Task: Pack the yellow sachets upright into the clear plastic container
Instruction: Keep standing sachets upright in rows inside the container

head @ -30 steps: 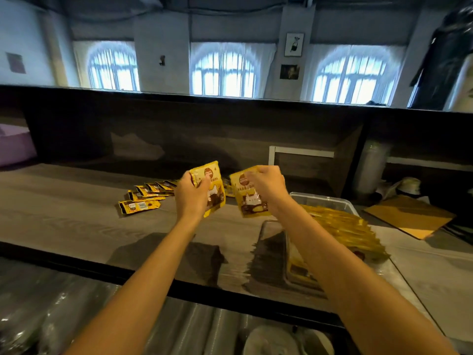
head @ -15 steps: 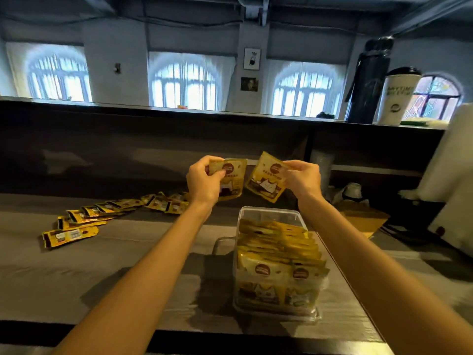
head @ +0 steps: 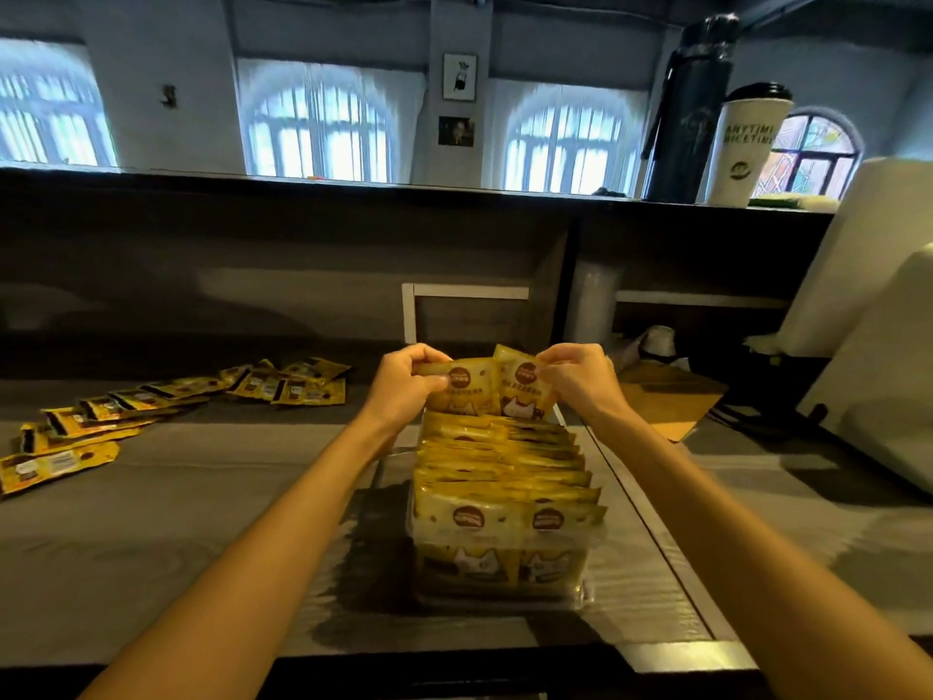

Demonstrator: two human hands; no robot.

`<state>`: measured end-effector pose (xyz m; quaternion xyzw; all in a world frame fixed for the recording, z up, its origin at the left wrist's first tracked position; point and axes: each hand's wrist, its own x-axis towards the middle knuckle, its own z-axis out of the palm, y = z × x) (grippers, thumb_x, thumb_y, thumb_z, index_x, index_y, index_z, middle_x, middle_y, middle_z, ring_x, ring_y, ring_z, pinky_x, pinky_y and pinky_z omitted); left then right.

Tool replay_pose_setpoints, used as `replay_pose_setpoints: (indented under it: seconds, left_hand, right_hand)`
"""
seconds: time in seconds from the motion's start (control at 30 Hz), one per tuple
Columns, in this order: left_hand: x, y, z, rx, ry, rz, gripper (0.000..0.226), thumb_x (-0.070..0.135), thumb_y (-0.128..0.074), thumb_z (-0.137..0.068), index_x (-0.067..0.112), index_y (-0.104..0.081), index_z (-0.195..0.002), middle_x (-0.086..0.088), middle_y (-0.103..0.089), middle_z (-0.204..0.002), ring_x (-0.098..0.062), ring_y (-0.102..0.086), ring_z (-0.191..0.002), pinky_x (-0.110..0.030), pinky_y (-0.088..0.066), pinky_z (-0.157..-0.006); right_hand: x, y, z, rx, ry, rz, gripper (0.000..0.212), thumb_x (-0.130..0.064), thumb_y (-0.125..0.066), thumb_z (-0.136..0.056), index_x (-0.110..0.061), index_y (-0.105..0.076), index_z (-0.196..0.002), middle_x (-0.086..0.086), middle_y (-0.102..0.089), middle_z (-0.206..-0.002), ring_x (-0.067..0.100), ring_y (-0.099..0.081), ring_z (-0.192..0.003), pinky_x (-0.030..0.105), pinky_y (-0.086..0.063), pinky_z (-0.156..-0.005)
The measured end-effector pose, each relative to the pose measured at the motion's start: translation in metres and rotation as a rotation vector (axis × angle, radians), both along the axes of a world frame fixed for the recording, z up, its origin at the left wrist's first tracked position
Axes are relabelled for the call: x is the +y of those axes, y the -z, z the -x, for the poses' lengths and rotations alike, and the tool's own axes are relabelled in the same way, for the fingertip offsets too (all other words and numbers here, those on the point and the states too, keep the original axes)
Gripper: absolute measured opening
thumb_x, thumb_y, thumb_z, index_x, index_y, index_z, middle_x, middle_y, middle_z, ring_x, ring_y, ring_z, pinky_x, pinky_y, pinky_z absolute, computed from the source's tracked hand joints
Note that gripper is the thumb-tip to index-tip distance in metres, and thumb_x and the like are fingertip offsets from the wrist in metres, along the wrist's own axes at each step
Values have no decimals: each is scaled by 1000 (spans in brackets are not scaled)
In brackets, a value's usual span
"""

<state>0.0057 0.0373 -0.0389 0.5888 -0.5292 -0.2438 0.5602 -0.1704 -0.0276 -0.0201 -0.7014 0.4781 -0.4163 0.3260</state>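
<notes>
Head view: two flat yellow sachets (head: 472, 391) are being pinched at top edges by left hand (head: 404, 384) and right hand (head: 580, 378), over far end of clear plastic container (head: 583, 593); probably light, floppy.

The container (head: 580, 596) sits on the counter (head: 202, 497) straight in front of the person, its long side running away from them. A row of packed sachets (head: 505, 477) stands in it front to back, filling most of it. At the far end the left hand (head: 404, 384) pinches the left sachet (head: 469, 386) and the right hand (head: 580, 378) pinches the right sachet (head: 522, 389). The two are side by side, overlapping a bit. Hard to say if their bottom edges are inside yet. Loose sachets (head: 151, 406) lie fanned out on the counter, well off to the left. A cardboard piece (head: 666, 401) lies just right of the right hand. On the ledge behind, far right, a bottle (head: 689, 113) stands beside a cup (head: 747, 144).
</notes>
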Motion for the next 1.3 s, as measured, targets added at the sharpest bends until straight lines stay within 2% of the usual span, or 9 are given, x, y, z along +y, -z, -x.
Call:
replay_pose_setpoints:
  seconds: [0.13, 0.27, 0.53, 0.7, 0.83, 0.93, 1.1, 1.2, 1.3]
  left_hand:
    - [1, 5, -6, -114, 78, -40, 23, -3, -51, -89, 12, -63, -102, 2, -60, -95, -10, -58, -91, -17, -49, -66]
    - [-1, 5, -3, -317, 123, -121, 28, 2, -48, -93, 8, -63, -116, -6, -64, -109, -13, -59, -100, -21, -49, -83]
    - [-12, -4, -6, -608, 107, -334, 25, 14, -53, -92, 9, -67, -112, -10, -66, -108, -8, -55, -86, -18, -44, -66]
    - [-12, -10, -6, -642, 201, -396, 26, 17, -51, -94, 10, -65, -115, -7, -66, -108, -12, -57, -94, -18, -46, -71]
    - [-8, -14, -15, -620, 292, -410, 26, 23, -56, -91, 11, -66, -112, -1, -65, -105, -11, -58, -98, -25, -48, -85]
    - [-7, -18, -20, -640, 312, -397, 25, 22, -62, -86, 11, -68, -108, -3, -67, -103, -11, -61, -94, -25, -52, -84]
    - [-11, -26, -14, -816, 319, -370, 22, 18, -62, -87, 7, -70, -105, 0, -66, -94, -3, -59, -79, -12, -49, -66]
    - [-17, -26, -12, -858, 323, -377, 22, 14, -59, -89, 7, -69, -107, -4, -66, -100, -4, -58, -79, -11, -48, -66]
    - [-25, -24, -13, -860, 308, -422, 24, 11, -60, -88, 8, -67, -110, -5, -64, -101, -6, -57, -83, -13, -48, -67]
  right_hand:
    - [2, 3, 0, 120, -67, 57, 23, -8, -54, -91, -4, -67, -110, 9, -63, -107, 15, -55, -96, 30, -52, -79]
    - [1, 5, 4, 222, -104, 72, 27, -8, -52, -92, -6, -64, -116, 13, -63, -118, 13, -51, -95, 26, -50, -73]
    - [-3, 9, 9, 438, -294, -28, 28, -11, -48, -95, -5, -61, -119, 15, -63, -117, 23, -58, -109, 26, -44, -86]
    - [-8, 7, 8, 612, -457, -64, 30, -14, -44, -97, -5, -61, -121, 14, -61, -116, 22, -56, -108, 29, -42, -94]
    - [-10, 1, 14, 644, -551, -78, 32, -18, -45, -96, -2, -60, -120, 18, -61, -116, 15, -54, -100, 24, -44, -87]
    - [-12, -3, 15, 690, -587, -69, 33, -19, -49, -94, -2, -60, -121, 16, -62, -119, 13, -55, -101, 22, -45, -86]
    - [-17, -6, 9, 764, -606, 0, 25, -16, -53, -92, -5, -65, -112, 3, -65, -98, 6, -58, -85, 17, -47, -78]
    - [-20, -5, 5, 769, -574, 37, 21, -14, -52, -93, -4, -68, -103, -7, -59, -78, 4, -55, -74, 16, -46, -71]
    - [-21, -3, 3, 765, -570, 47, 22, -15, -51, -93, -3, -67, -104, -2, -59, -81, 9, -56, -80, 20, -46, -75]
